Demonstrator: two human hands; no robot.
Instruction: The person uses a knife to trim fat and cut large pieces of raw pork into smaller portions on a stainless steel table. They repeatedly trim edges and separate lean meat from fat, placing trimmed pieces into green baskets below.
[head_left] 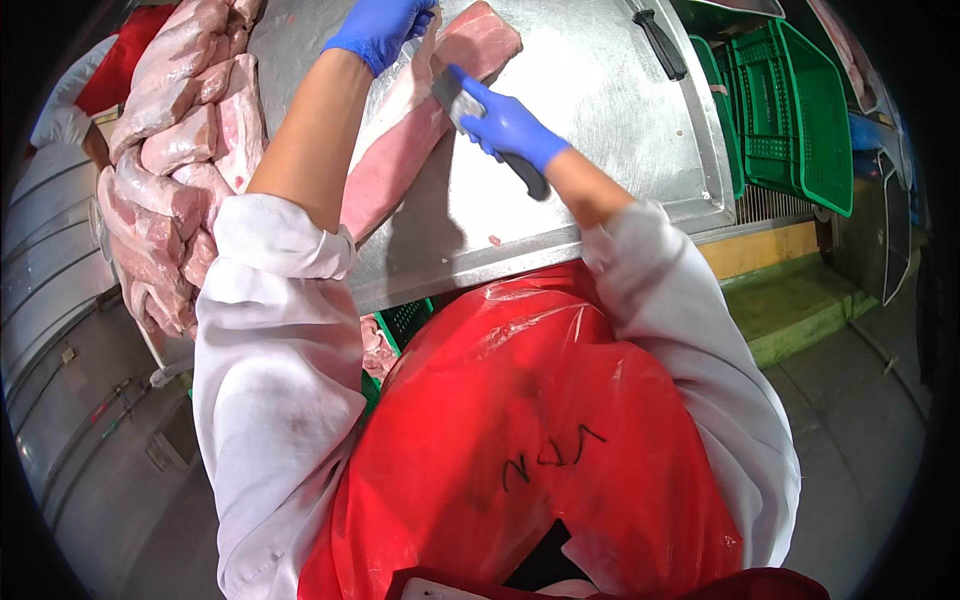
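Note:
A long pale-pink cut of meat lies slantwise across the steel work table. My left hand, in a blue glove, is closed at the far end of the meat, pinching a pale strip of fat along its left side. In my right hand, also gloved in blue, is a knife with a black handle. My fingers wrap round it, and its broad grey blade rests against the right side of the meat.
A heap of raw meat cuts covers the table's left side. Another black-handled knife lies at the far right. Green plastic crates stand beyond the right edge. Another person's red-and-white sleeve shows at far left.

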